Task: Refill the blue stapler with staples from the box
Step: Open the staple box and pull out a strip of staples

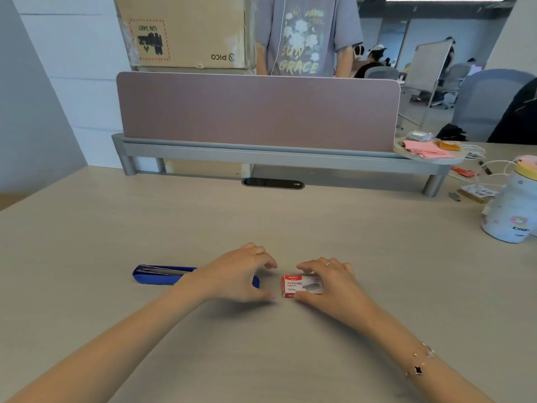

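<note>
Two hands meet beside the staple box [300,286] on the table [319,234]; right hand [334,283] pinches it, seemingly gripping; left hand [238,274] curls open, empty, just left of it, over the blue stapler [159,275]

Lying flat on the desk, long axis left to right: blue stapler [158,275], opened, metal staple channel showing along its top, right part hidden. Sitting just to its right, flat and closed: small red-and-white staple box [296,286], printed face up.
</note>
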`<action>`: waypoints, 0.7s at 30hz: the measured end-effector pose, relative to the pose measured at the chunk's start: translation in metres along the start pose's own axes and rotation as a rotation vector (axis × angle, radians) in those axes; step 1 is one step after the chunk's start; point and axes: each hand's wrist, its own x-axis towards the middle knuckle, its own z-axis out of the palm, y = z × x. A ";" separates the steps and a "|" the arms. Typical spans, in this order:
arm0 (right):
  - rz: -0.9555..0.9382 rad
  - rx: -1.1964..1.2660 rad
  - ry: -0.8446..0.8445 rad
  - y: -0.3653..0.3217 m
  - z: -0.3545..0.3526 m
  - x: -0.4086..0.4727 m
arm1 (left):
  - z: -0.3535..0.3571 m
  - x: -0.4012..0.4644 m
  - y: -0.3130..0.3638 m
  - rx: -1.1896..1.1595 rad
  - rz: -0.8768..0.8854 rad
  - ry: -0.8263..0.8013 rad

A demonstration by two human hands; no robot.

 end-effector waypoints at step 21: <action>-0.001 0.037 -0.059 0.016 0.002 -0.001 | 0.014 0.016 0.010 -0.001 0.001 0.013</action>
